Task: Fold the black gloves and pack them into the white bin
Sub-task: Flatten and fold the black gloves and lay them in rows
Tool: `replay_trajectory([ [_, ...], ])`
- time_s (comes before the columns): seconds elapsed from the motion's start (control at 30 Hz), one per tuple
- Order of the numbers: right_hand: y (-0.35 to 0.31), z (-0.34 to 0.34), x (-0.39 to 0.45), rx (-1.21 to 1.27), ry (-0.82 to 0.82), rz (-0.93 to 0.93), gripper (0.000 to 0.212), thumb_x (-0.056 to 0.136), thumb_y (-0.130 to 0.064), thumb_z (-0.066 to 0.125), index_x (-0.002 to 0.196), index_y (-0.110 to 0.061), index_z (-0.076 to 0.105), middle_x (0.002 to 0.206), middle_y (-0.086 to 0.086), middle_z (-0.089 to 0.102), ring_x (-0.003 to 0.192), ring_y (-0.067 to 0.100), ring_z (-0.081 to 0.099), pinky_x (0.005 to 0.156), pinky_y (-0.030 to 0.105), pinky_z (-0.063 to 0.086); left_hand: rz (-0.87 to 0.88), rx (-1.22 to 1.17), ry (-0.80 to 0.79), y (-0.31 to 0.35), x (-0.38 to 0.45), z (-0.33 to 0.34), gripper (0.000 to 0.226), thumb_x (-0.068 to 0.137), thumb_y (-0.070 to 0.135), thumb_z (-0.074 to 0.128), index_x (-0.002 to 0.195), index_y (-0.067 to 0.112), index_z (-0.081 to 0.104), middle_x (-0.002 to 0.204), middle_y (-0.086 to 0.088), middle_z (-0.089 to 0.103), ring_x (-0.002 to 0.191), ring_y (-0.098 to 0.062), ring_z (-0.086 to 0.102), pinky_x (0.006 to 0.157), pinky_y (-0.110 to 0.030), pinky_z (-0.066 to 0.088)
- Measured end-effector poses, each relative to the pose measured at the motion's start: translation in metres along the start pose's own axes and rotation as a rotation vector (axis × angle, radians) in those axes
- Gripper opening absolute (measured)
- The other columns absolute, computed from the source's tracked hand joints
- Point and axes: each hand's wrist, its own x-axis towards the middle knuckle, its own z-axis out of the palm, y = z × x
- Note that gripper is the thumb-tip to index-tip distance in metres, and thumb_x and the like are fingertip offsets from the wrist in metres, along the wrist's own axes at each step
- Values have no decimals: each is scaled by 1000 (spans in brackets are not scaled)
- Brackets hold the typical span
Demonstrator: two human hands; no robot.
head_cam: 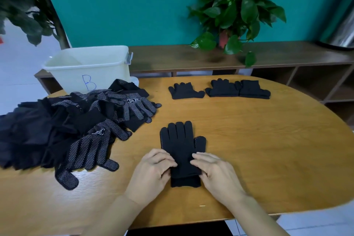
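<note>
Teal wall (134, 5) closes the far side, with a low brown shelf (191, 59) running along it and a leafy potted plant (235, 9) standing on that shelf. Nearer lies the wooden tabletop (258, 140), oval, its grain showing, the right edge curving round and away, the near edge just below my wrists. Bare wood stretches wide to the right of my hands and between me and the far row of gloves.

My left hand (151, 174) and right hand (216, 174) rest on a pair of black gloves (182, 145) laid flat at the near middle, fingers pointing away from me, one glove stacked on the other. My grip on each side is narrow: fingertips pressed onto the knit near the wrist part, thumbs tucked at the cuff edges, which sit doubled and slightly offset at the near end. Small white dots peep out along the sides of the pair.

On the left, a loose glove heap (80, 128) sprawls, soft black knit with white grip dots and a white logo on some palms, spilling right up to the left edge of the tabletop. Behind that heap stands the white bin (88, 67), translucent plastic, rectangular, open at the top, a blue letter B on its near wall. At the far middle lie a small folded glove bundle (185, 90) and, to its right and apart from it, two folded bundles (237, 88) touching side by side.
</note>
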Motion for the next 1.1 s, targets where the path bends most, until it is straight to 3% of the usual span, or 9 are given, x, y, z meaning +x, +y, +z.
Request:
replay_trajectory([
  [0.2,1,2,-3,-24,-21,-26,67,37,6,92,95,-23,78,106,-5,74,101,12,70,78,27,59,111,89,-29,1,0,-2,32,64,-1,83,90,16,75,90,8,67,98,-11,55,81,-19,38],
  [0.4,2,2,-3,-59,-17,-41,69,33,5,93,94,-24,79,104,-5,74,99,11,70,77,26,58,140,129,7,-1,-2,0,24,84,17,54,94,17,76,94,9,68,100,-10,55,82,-23,42],
  [0.53,0,3,-4,-72,-24,-36,66,40,7,91,97,-24,78,107,-5,74,101,11,70,77,29,60,145,102,-43,-3,-5,-3,23,86,18,54,97,19,75,98,10,67,102,-10,55,86,-22,42],
  [0.63,2,-2,-4,-18,13,15,57,61,12,79,108,-21,75,115,-7,70,109,8,65,90,32,55,30,-10,-46,-8,-9,-11,24,81,17,58,97,23,75,104,15,65,108,-4,53,89,-21,46],
  [0.77,9,-14,14,74,115,159,44,84,10,60,120,-14,69,125,-3,65,119,10,58,106,27,34,-258,-228,116,-7,6,-20,27,79,5,60,82,28,73,105,20,63,106,-2,55,83,-19,47],
  [0.83,7,-14,30,76,100,181,38,92,4,56,127,-11,64,131,2,61,126,14,55,109,23,28,-339,-211,94,2,28,-17,30,87,0,58,99,23,75,117,15,62,117,-3,51,96,-15,38],
  [0.93,-1,-7,57,31,-62,149,42,103,-11,40,145,-13,43,151,0,42,142,9,33,112,16,20,-335,-35,-162,13,54,1,46,103,24,35,148,12,39,158,0,28,149,-11,14,118,-16,0],
  [1.03,-2,2,78,-57,-225,76,48,107,-23,26,154,-14,20,161,-2,17,148,7,9,116,16,1,-298,281,-402,7,54,21,87,85,63,-17,155,12,-6,163,-4,-13,147,-14,-22,115,-26,-20],
  [1.1,2,9,86,-133,-361,35,57,104,-40,11,155,-15,8,163,-2,3,149,6,-3,114,17,-10,-292,367,-448,0,50,27,92,79,65,-25,153,11,-14,161,-5,-20,145,-16,-26,119,-32,-17],
])
